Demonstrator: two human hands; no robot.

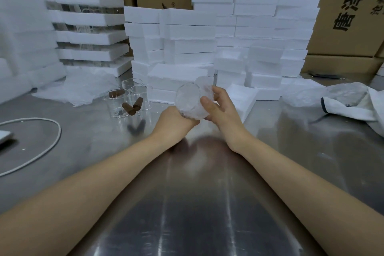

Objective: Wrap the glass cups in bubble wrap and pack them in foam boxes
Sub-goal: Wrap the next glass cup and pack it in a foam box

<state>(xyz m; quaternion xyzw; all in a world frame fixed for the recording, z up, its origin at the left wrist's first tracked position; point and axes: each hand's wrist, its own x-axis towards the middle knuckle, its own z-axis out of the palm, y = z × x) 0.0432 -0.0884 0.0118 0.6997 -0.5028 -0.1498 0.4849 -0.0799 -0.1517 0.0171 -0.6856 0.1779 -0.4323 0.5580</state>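
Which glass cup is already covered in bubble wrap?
The cup held between left hand and right hand; the other cups stand bare on the table.

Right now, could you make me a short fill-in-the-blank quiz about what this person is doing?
1. The left hand and right hand hold a glass cup covered in ____ wrap.
2. The unwrapped glass cups stand on the table to the person's ____.
3. The foam boxes stacked behind are coloured ____.

Missing words: bubble; left; white.

Two hands [176, 119] [220, 108], one wrapped cup [188, 101]
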